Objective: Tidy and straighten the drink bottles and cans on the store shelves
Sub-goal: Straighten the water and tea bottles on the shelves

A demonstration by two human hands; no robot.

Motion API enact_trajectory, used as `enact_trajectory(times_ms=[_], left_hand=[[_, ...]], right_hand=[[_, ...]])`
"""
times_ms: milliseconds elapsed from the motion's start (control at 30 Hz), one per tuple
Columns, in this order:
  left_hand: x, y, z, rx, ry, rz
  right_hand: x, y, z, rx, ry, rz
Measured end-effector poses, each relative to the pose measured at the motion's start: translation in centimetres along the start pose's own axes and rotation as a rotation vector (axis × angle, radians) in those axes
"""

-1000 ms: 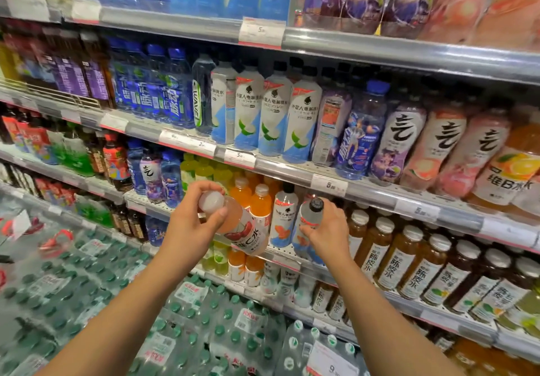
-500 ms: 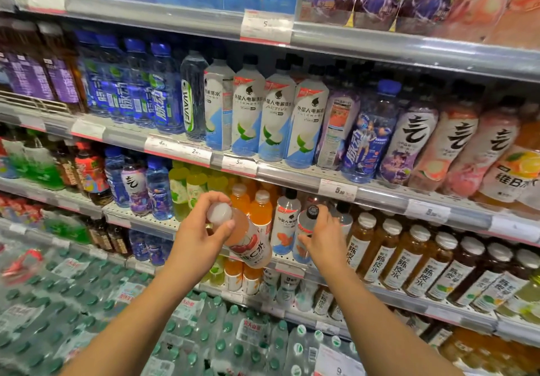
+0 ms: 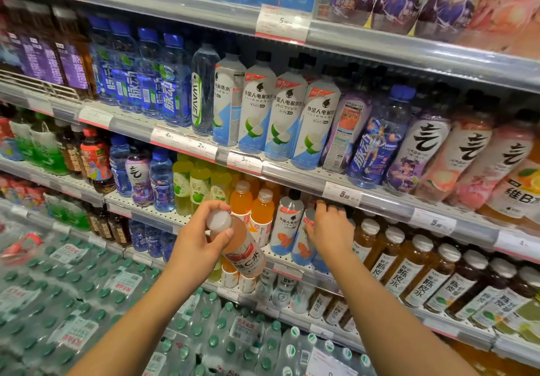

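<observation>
1. While your left hand point(image 3: 201, 239) keeps it off the shelf, the peach-coloured bottle point(image 3: 239, 244) is tilted, its white cap toward 10 o'clock and its base toward 4 o'clock. Fingers and thumb are curled round the neck just under the cap. My read: it's parked in the air to free a slot.
2. Your right hand point(image 3: 330, 229) reaches into the third shelf point(image 3: 204, 220). Its fingers are bent over the top of a white-and-blue bottle point(image 3: 302, 244), which the hand partly covers. Looks like a grip on the shoulder, but the palm side is hidden.
3. That bottle stands just at 3 o'clock of its twin, the black-capped white bottle point(image 3: 287, 223). Two orange bottles point(image 3: 251, 209) stand at 9 o'clock of the twin.
4. Probable reason for the split: one hand shifts or squares the white-and-blue row, the other holds the stray until there's room for it.
5. Amber tea bottles point(image 3: 394, 258) run on toward 3 o'clock with labels mostly facing front.
6. Risk: the held bottle's base hangs near the shelf edge and the small cups point(image 3: 236, 280) below. Keep it clear while you move the other.
7. Next, in my judgement: seat the white-and-blue bottle upright, label out, then place the peach one.
</observation>
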State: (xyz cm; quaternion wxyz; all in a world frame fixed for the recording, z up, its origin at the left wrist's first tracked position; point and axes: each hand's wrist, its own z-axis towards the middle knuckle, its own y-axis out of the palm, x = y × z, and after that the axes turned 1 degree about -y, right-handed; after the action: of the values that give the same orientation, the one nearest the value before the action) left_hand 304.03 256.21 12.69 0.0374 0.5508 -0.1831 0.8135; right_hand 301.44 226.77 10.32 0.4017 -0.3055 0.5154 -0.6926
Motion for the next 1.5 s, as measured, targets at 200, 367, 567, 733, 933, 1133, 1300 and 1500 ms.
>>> enact_trajectory(times_ms=[200,367,567,733,933,1133,1300,1500], left_hand=[[0.2,-0.1,-0.6,0.000,-0.010,0.009],[0.5,-0.4,-0.9,0.003,0.010,0.024],[0.4,-0.7,-1.0,-0.003,0.008,0.022],[0.5,-1.1,-1.1,0.003,0.017,0.029],[0.7,-1.7,-1.5,-0.008,0.030,0.037],[0.3,-2.3,-1.8,-0.026,0.022,0.042],[-0.3,-2.8,-2.0,-0.025,0.016,0.057],[-0.6,-2.9,-2.0,-0.024,0.015,0.082]], right_hand=[[0.2,-1.1,1.7,-0.040,-0.065,-0.058],[0.4,-1.4,1.8,-0.038,-0.060,-0.045],[0.1,-1.5,1.3,-0.048,-0.012,-0.001],[-1.5,-0.9,0.4,0.136,-0.143,-0.073],[-2.1,-0.7,2.0,0.047,-0.236,-0.110],[-3.3,-0.5,4.0,-0.141,-0.167,0.030],[-4.0,-0.7,4.5,-0.188,-0.081,0.084],[-3.3,-0.8,4.6,-0.211,-0.120,0.099]])
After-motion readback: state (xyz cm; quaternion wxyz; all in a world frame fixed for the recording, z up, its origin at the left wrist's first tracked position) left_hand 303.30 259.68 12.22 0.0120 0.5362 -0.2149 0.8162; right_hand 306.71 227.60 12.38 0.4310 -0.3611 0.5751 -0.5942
